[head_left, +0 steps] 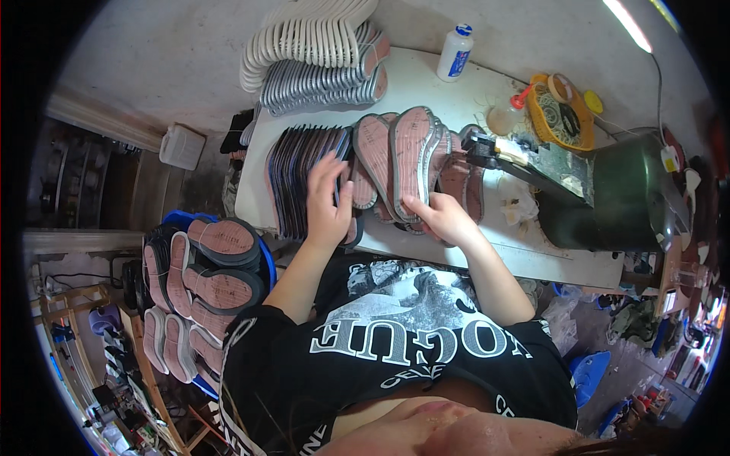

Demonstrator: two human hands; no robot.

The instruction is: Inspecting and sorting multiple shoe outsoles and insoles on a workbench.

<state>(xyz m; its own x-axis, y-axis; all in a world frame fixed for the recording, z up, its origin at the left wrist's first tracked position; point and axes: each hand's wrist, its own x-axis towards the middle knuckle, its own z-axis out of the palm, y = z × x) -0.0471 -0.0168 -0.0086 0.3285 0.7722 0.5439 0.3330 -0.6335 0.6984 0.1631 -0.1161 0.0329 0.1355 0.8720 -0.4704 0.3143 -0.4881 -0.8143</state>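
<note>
My left hand (328, 199) lies flat with spread fingers on a row of dark insoles (298, 169) stacked on edge on the white table (426, 91). My right hand (439, 218) grips the near end of a grey-rimmed shoe sole with a reddish face (409, 156). That sole leans among several similar overlapping soles (372, 152) in the middle of the table.
Stacks of white and grey soles (319, 53) stand at the table's back. A white glue bottle (455, 52), an orange basket (561, 114) and a dark green machine (616, 190) are to the right. A blue bin of soles (205, 281) sits at my left.
</note>
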